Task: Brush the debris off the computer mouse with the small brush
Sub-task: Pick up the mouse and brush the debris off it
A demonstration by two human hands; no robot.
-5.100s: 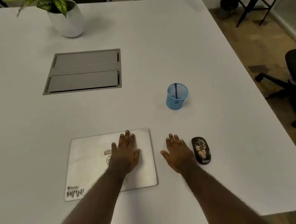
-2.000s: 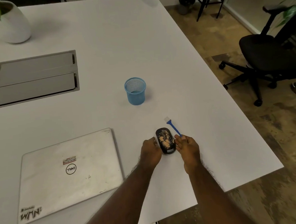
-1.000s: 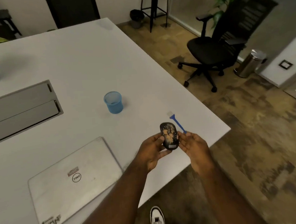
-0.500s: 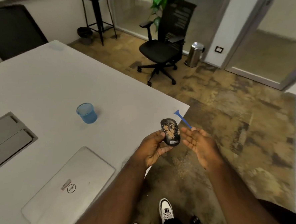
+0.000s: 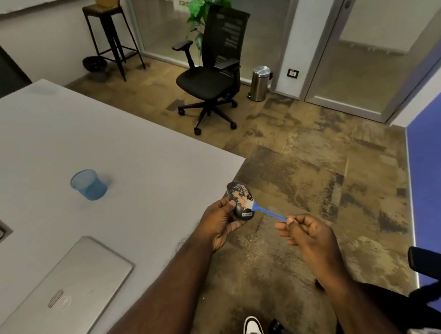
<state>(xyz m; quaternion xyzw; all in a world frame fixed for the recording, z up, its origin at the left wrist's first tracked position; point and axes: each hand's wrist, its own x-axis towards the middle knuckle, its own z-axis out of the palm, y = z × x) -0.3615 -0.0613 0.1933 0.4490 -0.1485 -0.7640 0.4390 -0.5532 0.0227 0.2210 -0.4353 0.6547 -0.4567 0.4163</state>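
My left hand (image 5: 221, 222) holds a black computer mouse (image 5: 238, 198) in the air, just past the table's right edge and above the floor. Tan crumbs cover the mouse's upper half. My right hand (image 5: 307, 235) pinches the end of a small blue brush (image 5: 267, 212) by its thin handle. The brush's pale bristles rest on the mouse's right side, near its lower part. Fine debris lies scattered on the floor (image 5: 253, 250) below the mouse.
A white table (image 5: 136, 156) fills the left, with a blue mesh cup (image 5: 89, 185) and a closed silver laptop (image 5: 59, 298) on it. A black office chair (image 5: 211, 72) and a steel bin (image 5: 259, 83) stand farther off. Another chair's arm (image 5: 437, 267) is at my right.
My right hand has closed on the brush handle and swung the bristles down onto the mouse. The view has turned farther right, away from the table.
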